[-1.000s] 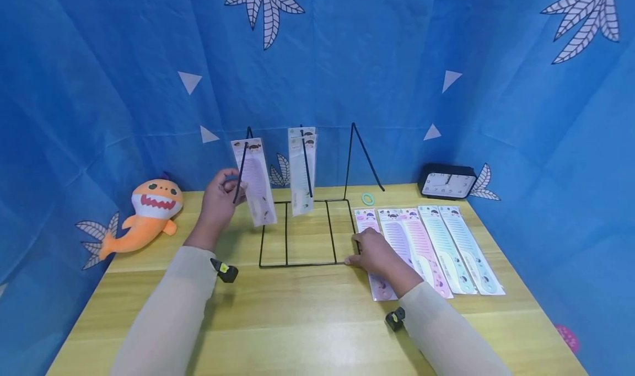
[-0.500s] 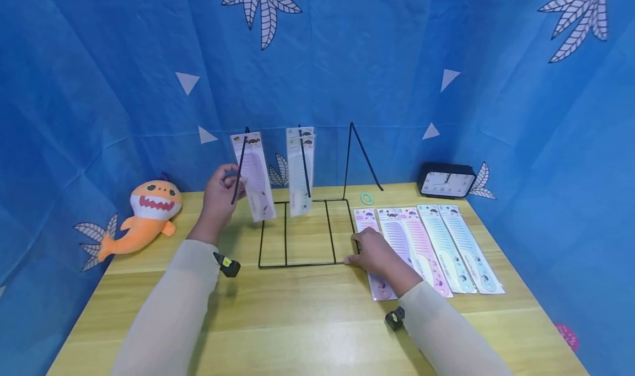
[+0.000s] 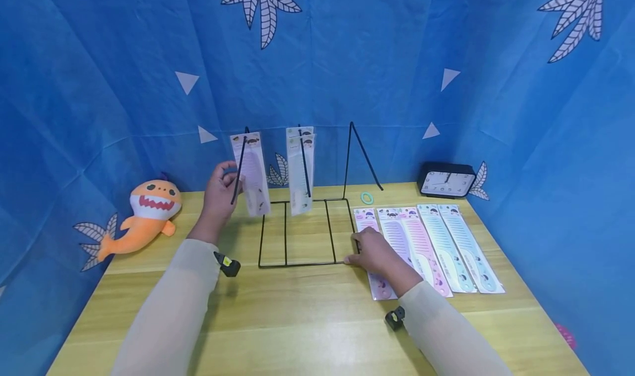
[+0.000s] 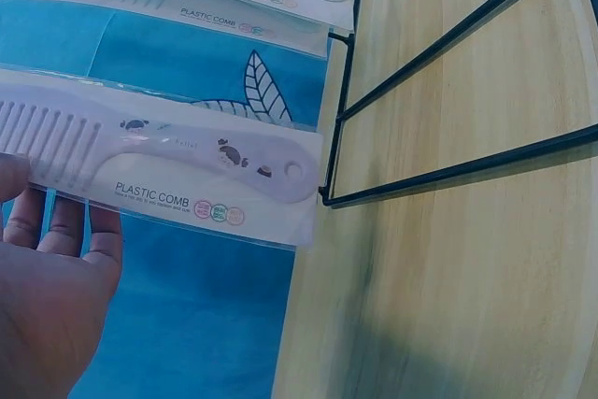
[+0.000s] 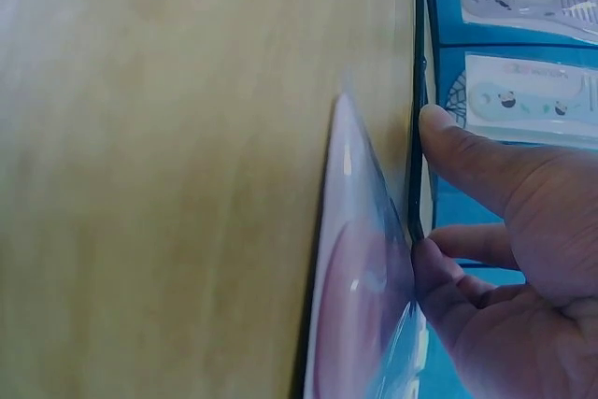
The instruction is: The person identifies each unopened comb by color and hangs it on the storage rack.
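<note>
My left hand [image 3: 220,193] pinches the edge of a packaged purple comb [image 3: 252,169], thumb on its front and fingers behind. The pack hangs on the left prong of a black wire rack [image 3: 308,264]; its lower end reads "PLASTIC COMB" in the left wrist view. Two packaged green combs [image 3: 300,172] hang one behind the other on the middle prong, while the right prong carries nothing. My right hand [image 3: 374,253] grips the rack's near right base corner between thumb and fingers. Just under that hand lies a packaged pink comb [image 5: 360,306], partly covered in the head view.
Several more packaged combs [image 3: 451,249] lie in a row on the wooden table [image 3: 307,315] at the right. A teal ring [image 3: 367,198] and a black clock [image 3: 446,181] sit behind them. An orange plush shark [image 3: 151,216] rests at the left, against a blue curtain [image 3: 317,62].
The purple comb pack has slid a little up and back along the left prong, my left hand moving with it. My right hand stays on the rack corner.
</note>
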Available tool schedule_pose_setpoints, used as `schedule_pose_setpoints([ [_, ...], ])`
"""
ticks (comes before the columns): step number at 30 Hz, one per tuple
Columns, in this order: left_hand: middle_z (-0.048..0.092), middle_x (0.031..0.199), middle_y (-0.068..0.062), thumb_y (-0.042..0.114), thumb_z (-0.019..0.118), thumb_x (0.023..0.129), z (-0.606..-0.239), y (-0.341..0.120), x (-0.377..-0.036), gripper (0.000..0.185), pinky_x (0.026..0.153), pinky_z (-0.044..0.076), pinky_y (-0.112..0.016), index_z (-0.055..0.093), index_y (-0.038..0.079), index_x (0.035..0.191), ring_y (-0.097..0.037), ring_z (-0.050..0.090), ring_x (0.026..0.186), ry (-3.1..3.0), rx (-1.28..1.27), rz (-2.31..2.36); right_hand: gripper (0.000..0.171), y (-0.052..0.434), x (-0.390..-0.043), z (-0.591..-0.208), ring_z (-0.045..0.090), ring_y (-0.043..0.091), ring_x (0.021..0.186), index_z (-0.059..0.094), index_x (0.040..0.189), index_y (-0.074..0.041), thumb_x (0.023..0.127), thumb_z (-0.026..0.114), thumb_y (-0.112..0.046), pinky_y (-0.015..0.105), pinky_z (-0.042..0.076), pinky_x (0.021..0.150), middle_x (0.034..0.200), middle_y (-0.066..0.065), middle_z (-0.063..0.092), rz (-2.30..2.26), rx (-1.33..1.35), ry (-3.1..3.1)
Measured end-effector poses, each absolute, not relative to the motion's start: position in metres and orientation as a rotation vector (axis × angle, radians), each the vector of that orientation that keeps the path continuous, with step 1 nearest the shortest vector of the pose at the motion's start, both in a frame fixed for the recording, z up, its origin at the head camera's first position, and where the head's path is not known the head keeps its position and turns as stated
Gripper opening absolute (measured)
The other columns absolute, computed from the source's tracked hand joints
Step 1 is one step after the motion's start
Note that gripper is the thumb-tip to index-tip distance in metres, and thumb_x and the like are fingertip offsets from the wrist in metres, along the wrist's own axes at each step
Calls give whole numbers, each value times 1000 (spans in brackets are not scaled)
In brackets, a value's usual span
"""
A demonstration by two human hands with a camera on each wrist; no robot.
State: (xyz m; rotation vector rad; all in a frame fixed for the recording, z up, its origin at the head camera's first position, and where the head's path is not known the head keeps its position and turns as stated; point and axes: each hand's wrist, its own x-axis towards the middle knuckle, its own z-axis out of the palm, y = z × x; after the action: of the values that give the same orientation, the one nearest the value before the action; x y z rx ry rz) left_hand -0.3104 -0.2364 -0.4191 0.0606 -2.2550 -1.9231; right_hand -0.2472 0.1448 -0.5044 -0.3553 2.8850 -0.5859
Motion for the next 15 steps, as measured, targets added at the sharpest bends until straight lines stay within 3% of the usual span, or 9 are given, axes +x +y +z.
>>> schedule_pose_setpoints([
  [11,68,146,-16,26,60,114,-421,-239,-310,44,120,54,-45,48,17,156,-28,65,136,-2307,95,-1865,77,145,-248,-504,64,37,128,62,151,3,92,90,-37,52,54,117,144,27,63,-590,-341,2882],
  [15,60,158,-18,25,60,114,-426,-241,-305,50,126,47,-45,46,12,161,-29,56,150,-2316,52,-1839,76,145,-247,-504,66,36,125,63,150,4,91,91,-36,52,55,115,141,28,64,-592,-358,2881],
])
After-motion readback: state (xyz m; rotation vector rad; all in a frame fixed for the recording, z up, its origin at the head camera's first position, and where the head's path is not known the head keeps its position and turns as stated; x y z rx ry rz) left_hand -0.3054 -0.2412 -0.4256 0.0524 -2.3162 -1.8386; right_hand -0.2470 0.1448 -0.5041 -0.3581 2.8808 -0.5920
